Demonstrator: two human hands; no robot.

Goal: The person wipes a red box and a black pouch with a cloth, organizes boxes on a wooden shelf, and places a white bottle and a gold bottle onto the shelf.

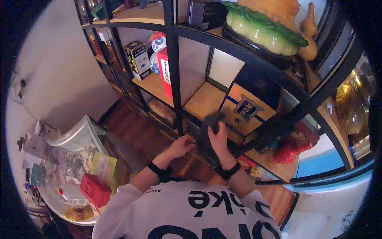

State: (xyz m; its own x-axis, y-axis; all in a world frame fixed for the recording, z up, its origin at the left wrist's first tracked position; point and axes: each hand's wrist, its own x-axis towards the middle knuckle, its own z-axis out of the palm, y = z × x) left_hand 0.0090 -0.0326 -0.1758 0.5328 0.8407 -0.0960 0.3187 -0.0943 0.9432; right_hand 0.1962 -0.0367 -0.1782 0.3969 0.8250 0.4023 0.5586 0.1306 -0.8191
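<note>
My right hand grips a dark grey cloth, blurred, which hangs down in front of the shelf. Just to its left is my left hand, fingers curled by the cloth's edge; whether they pinch it is unclear. Behind the cloth, a wooden shelf board in a black frame bears a large box with a tan front, dark blue bands and a dark top.
A green and white cabbage ornament stands above. To the left are a black patterned box, a red box and a blue-and-white porcelain bottle. A cluttered glass-edged table holds a red case. Red wrapping lies right.
</note>
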